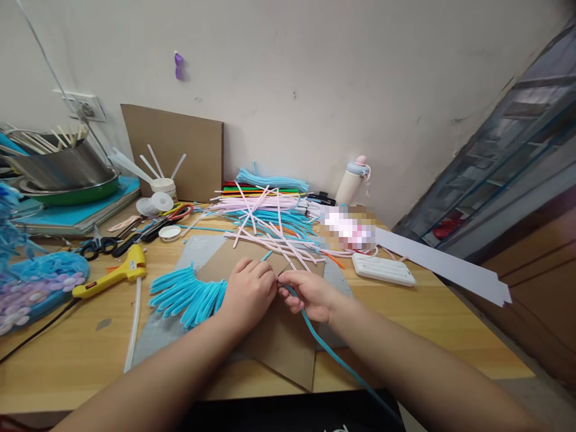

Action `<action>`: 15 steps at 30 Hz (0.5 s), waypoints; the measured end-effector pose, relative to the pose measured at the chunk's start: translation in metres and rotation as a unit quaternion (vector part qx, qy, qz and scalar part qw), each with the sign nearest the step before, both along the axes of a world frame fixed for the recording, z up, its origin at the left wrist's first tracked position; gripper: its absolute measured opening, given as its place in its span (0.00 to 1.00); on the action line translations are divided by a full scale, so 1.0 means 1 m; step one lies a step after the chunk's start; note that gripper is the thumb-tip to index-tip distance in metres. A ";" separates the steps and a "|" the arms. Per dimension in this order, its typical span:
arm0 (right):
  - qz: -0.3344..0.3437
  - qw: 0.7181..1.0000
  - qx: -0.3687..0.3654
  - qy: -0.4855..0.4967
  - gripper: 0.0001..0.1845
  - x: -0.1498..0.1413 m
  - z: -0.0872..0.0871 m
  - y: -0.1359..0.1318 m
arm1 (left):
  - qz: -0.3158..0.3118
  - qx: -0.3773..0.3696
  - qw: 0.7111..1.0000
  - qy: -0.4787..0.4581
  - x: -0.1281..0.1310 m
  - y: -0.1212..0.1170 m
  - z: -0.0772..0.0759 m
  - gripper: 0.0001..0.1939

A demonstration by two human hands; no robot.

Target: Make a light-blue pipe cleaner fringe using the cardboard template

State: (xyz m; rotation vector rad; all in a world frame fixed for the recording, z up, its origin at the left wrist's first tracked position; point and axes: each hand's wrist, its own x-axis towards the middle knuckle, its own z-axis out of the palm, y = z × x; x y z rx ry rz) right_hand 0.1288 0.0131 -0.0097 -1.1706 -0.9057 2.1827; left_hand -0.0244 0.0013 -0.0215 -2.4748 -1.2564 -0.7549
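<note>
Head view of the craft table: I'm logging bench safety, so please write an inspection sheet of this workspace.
Surface: wooden table, cardboard sheet under the hands.
Job's things: blue loops left of the left hand; blue strand trailing from the right hand toward the near edge.
Clutter: pale pink strips heaped behind; yellow glue gun on its side; black-handled scissors.
Hands: left hand curled, grip hidden; right hand pinching the strand.
Cables: black cord from the glue gun, leaving at picture left.
Surroundings: pale wall, wall socket, bottle.
</note>
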 end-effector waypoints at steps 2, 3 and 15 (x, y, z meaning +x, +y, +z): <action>-0.002 0.999 -0.039 0.010 0.06 0.002 -0.007 0.000 | -0.001 -0.009 1.000 0.019 0.004 -0.003 -0.002 0.07; 0.002 0.999 -0.053 0.010 0.06 0.003 -0.010 -0.001 | -0.005 -0.014 0.999 0.031 0.005 -0.004 -0.003 0.06; 0.098 0.951 -0.233 0.180 0.05 0.008 -0.027 -0.005 | -0.014 -0.033 0.999 -0.031 -0.006 -0.020 -0.016 0.06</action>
